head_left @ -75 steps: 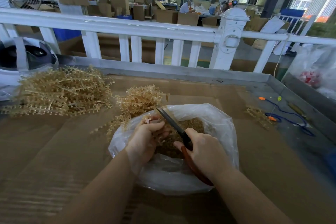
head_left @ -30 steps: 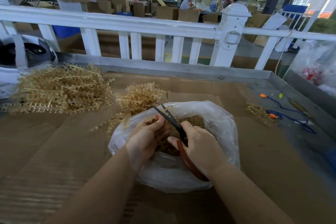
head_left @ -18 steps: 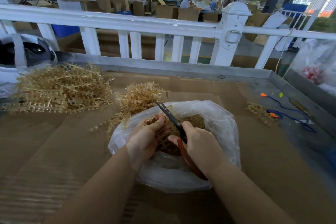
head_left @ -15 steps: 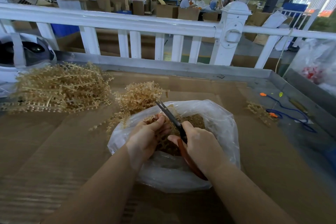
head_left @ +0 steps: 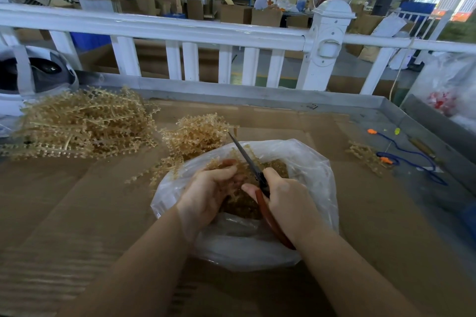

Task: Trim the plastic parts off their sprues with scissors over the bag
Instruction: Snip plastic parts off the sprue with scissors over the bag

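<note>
— Cutting this close, your left hand pinches the sprue right beside the scissors your right hand grips; a slip nicks fingers.

— And the bag at frame centre?

— Angle outward and parts fly toward the sprue pile, upper left.

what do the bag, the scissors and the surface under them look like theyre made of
Bag: thin clear plastic film, glossy; it crinkles and the tan contents show through.
Scissors: dark blades, probably metal, matte; the handle is a smooth reddish-brown, likely plastic or a coating.
Surface: brown corrugated cardboard, matte, with faint ribbing and sheet seams.
</note>
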### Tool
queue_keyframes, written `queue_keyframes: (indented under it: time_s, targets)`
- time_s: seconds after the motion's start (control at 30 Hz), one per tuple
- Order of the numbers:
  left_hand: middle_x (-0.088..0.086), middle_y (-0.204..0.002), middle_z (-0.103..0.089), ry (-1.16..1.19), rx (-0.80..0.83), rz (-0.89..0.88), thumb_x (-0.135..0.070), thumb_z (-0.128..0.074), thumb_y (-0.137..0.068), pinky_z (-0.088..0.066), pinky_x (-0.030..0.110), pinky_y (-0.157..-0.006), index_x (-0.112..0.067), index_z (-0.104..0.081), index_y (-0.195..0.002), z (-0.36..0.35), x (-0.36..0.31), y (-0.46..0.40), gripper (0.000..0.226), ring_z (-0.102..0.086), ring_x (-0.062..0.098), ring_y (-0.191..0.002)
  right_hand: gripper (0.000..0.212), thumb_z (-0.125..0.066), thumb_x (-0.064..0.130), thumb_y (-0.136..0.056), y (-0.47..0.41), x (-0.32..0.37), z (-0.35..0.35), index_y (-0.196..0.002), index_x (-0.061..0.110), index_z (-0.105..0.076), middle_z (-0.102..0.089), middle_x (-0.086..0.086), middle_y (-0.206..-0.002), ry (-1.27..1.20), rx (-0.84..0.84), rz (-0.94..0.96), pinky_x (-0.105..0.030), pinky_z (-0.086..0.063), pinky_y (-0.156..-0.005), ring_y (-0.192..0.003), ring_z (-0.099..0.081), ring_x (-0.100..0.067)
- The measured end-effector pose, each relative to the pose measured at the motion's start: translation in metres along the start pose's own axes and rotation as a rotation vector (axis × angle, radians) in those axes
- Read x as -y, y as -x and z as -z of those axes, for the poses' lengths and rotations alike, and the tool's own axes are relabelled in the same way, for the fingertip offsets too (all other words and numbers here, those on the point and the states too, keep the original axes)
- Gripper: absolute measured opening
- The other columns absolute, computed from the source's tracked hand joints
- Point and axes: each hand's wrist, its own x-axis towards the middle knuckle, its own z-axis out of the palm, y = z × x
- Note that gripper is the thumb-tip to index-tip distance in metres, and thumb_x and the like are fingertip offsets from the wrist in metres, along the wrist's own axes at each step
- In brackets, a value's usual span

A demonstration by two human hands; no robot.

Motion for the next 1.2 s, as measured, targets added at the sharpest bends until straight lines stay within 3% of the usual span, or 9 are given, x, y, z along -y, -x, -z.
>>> queue_keyframes:
  time_s: [0.07, 0.23, 0.37, 0.53, 0.67, 0.87, 1.03, 1.13, 1.2]
  targets:
    - [0.03, -0.122, -0.059, -0.003, 0.037, 0.004, 0.011, -0.05, -0.078, -0.045, 0.047, -0.102, 0.009, -0.052, -0.125, 0.003, 0.0, 0.003, 0.047, -0.057, 0.043, -0.114, 0.027, -0.046, 0.053, -0.092, -0.001, -0.001, 0.001, -0.087, 0.027, -0.041, -0.048, 0.015, -0.064, -0.023, -0.011, -0.024, -0.015, -0.046, -0.06, -0.057, -0.049, -0.001]
    - [0.022, -0.101, -0.07, 0.001, 0.017, -0.029, 0.012, -0.054, -0.084, -0.06, 0.036, -0.069, 0.0, -0.058, -0.112, 0.002, 0.006, 0.007, 0.031, -0.07, 0.032, -0.089, 0.029, -0.047, 0.056, -0.09, 0.002, -0.001, 0.0, -0.087, 0.027, -0.042, -0.051, 0.013, -0.068, -0.038, -0.018, -0.031, -0.013, -0.043, -0.061, -0.06, -0.049, -0.001]
    - [0.014, -0.09, -0.072, 0.097, -0.06, -0.084, 0.009, -0.058, -0.082, -0.06, 0.031, -0.073, -0.002, -0.059, -0.107, 0.0, 0.008, 0.003, 0.027, -0.071, 0.022, -0.08, 0.028, -0.049, 0.056, -0.089, 0.006, 0.001, 0.0, -0.086, 0.028, -0.044, -0.045, 0.016, -0.065, -0.068, -0.054, -0.01, -0.008, -0.034, -0.055, -0.056, -0.044, 0.004]
    - [0.012, -0.087, -0.072, 0.084, -0.043, -0.113, -0.006, -0.057, -0.088, -0.06, 0.029, -0.067, -0.005, -0.062, -0.093, -0.002, 0.008, 0.002, 0.007, -0.071, 0.018, -0.078, 0.032, -0.045, 0.058, -0.088, 0.007, -0.001, 0.002, -0.091, 0.027, -0.048, -0.052, 0.012, -0.073, -0.079, -0.059, -0.01, -0.012, -0.04, -0.064, -0.067, -0.051, -0.001]
    - [0.006, -0.082, -0.073, 0.104, -0.023, -0.089, -0.017, -0.048, -0.095, -0.057, 0.025, -0.06, -0.006, -0.065, -0.1, -0.003, 0.004, 0.003, 0.02, -0.072, 0.017, -0.076, 0.034, -0.044, 0.057, -0.089, 0.007, -0.001, 0.003, -0.098, 0.025, -0.052, -0.058, 0.01, -0.081, -0.072, -0.059, -0.031, -0.016, -0.046, -0.071, -0.074, -0.055, -0.004]
    - [0.018, -0.084, -0.071, 0.303, -0.038, 0.034, 0.004, -0.043, -0.095, -0.058, 0.025, -0.06, 0.007, -0.06, -0.101, -0.006, -0.002, 0.002, 0.018, -0.071, 0.024, -0.08, 0.033, -0.046, 0.054, -0.091, 0.008, 0.002, 0.007, -0.098, 0.023, -0.054, -0.061, 0.007, -0.082, -0.112, -0.036, -0.058, -0.021, -0.049, -0.073, -0.076, -0.058, -0.007]
    - [0.004, -0.077, -0.073, 0.062, 0.044, -0.04, -0.013, -0.063, -0.073, -0.058, 0.025, -0.069, -0.01, -0.077, -0.08, -0.005, -0.005, 0.006, 0.016, -0.07, 0.012, -0.073, 0.034, -0.047, 0.054, -0.09, 0.009, 0.004, 0.009, -0.1, 0.022, -0.053, -0.062, 0.006, -0.086, -0.135, -0.033, -0.081, -0.02, -0.049, -0.074, -0.079, -0.059, -0.008]
    - [-0.003, -0.083, -0.074, 0.002, 0.032, -0.078, -0.023, -0.065, -0.07, -0.048, 0.028, -0.085, -0.019, -0.079, -0.081, -0.008, -0.004, 0.006, 0.019, -0.068, 0.007, -0.077, 0.034, -0.048, 0.052, -0.09, 0.007, 0.005, 0.011, -0.099, 0.021, -0.055, -0.062, 0.006, -0.084, -0.161, -0.059, -0.08, -0.02, -0.049, -0.073, -0.077, -0.059, -0.008]
    - [-0.008, -0.073, -0.071, 0.03, 0.0, -0.076, -0.021, -0.063, -0.077, -0.046, 0.024, -0.077, -0.016, -0.076, -0.086, -0.01, -0.004, 0.003, 0.016, -0.065, 0.001, -0.065, 0.033, -0.049, 0.052, -0.09, 0.006, 0.006, 0.012, -0.098, 0.021, -0.055, -0.061, 0.006, -0.081, -0.159, -0.071, -0.079, -0.022, -0.048, -0.071, -0.075, -0.058, -0.008]
